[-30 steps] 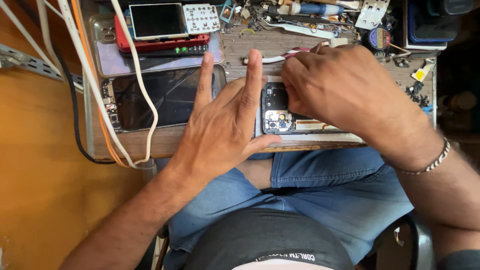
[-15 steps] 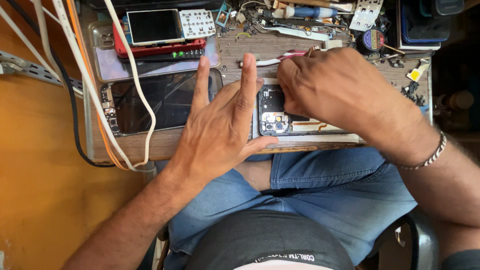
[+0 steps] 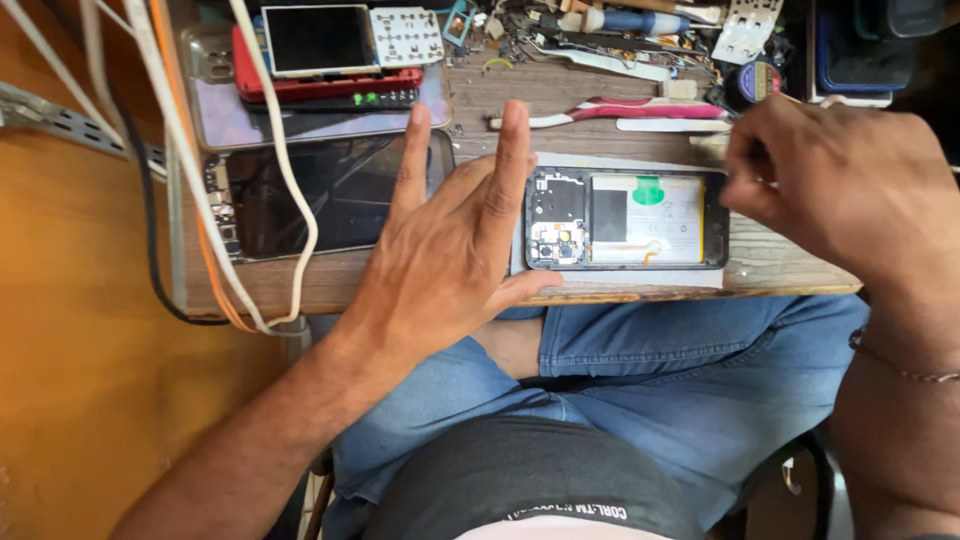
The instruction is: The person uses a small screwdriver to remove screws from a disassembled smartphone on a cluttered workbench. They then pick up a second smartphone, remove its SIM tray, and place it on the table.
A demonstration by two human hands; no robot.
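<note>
An opened phone (image 3: 625,220) lies back-up on the wooden bench (image 3: 780,270), showing its white battery with a green sticker and its camera board. My left hand (image 3: 450,255) rests flat at the phone's left end with fingers spread. Its middle finger and thumb touch the phone's edge. My right hand (image 3: 840,185) hovers at the phone's right end with its fingers curled and pinched together. Whether something small is between the fingertips is hidden.
A dark phone screen (image 3: 320,195) lies left of my left hand under white and orange cables (image 3: 285,170). A red device with a small display (image 3: 320,45) and a keypad (image 3: 405,35) sit behind. A pink-handled tool (image 3: 640,110), a blue-handled driver (image 3: 620,20) and small parts crowd the back.
My right hand has moved right, off the middle of the phone, uncovering the battery. My left hand has stayed at the phone's left end.
</note>
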